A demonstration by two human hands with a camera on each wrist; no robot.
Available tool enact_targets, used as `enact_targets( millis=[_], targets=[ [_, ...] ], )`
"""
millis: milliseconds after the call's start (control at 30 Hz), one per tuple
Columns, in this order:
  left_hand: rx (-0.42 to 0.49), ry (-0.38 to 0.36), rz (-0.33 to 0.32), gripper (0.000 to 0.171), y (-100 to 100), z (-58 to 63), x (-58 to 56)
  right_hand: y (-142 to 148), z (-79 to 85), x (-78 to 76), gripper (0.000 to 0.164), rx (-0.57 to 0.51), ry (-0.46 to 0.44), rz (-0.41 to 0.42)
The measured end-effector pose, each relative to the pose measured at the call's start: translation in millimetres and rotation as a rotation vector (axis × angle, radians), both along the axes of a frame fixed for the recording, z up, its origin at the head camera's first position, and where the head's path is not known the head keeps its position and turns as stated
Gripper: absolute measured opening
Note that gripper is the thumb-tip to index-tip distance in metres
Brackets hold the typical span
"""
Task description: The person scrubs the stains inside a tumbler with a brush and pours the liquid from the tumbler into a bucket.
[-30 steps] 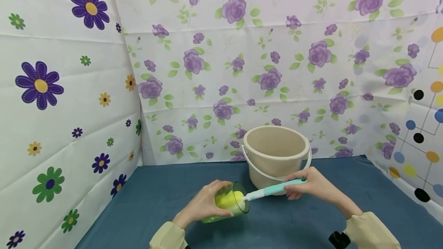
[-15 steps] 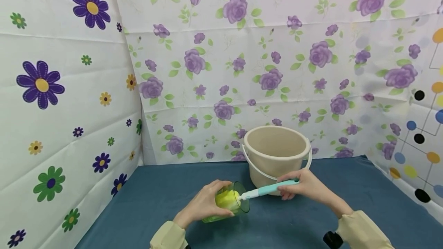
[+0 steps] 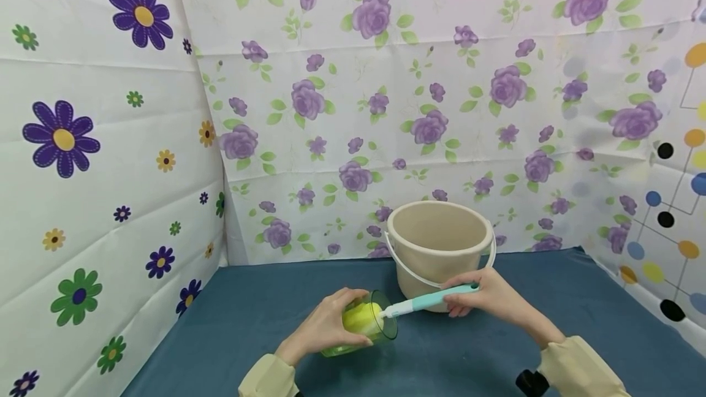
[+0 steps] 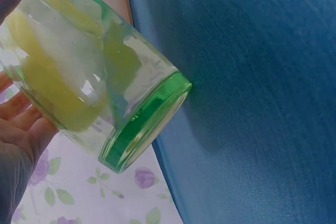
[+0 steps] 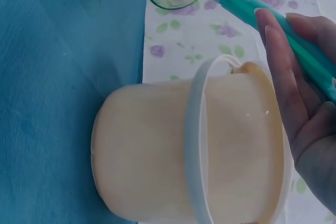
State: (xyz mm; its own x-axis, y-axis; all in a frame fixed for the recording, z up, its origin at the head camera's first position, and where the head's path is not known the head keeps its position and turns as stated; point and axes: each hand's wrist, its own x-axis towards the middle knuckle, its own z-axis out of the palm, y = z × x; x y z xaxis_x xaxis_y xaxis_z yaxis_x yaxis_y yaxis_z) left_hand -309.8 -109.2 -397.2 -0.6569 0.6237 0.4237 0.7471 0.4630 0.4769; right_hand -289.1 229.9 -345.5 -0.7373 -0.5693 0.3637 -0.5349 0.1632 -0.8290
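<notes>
Since a second ago the right hand [image 3: 485, 299], gripping the brush [image 3: 427, 302], has pushed its yellow sponge deeper into the glass [image 3: 364, 323], which the left hand [image 3: 325, 326] holds tilted above the surface [image 3: 248, 311] before the bucket [image 3: 438, 244]: scrubbing continues.

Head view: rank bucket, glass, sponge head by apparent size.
1. Bucket, largest though farthest back.
2. Glass, held tilted in the left hand.
3. Sponge head, smallest; it sits inside the glass.
</notes>
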Motion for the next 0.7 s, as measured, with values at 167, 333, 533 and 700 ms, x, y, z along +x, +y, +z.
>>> enact_targets(
  millis=[167,333,533,700],
  targets=[
    [0.002,-0.003,0.004,0.075,-0.2,-0.1,0.0,3.7,1.7,-1.1,0.025,0.021,0.015,-0.014],
    [0.007,0.001,0.002,0.074,-0.2,-0.3,0.0,6.0,3.8,-1.2,0.024,0.050,-0.022,-0.029],
    [0.005,0.004,-0.011,0.073,-0.5,-2.1,-0.7,7.7,6.6,2.6,0.022,0.039,-0.062,-0.010],
    [0.013,0.005,-0.007,0.073,-1.3,-0.8,-1.2,8.5,13.5,3.6,0.020,0.015,-0.031,0.000]
  ],
)
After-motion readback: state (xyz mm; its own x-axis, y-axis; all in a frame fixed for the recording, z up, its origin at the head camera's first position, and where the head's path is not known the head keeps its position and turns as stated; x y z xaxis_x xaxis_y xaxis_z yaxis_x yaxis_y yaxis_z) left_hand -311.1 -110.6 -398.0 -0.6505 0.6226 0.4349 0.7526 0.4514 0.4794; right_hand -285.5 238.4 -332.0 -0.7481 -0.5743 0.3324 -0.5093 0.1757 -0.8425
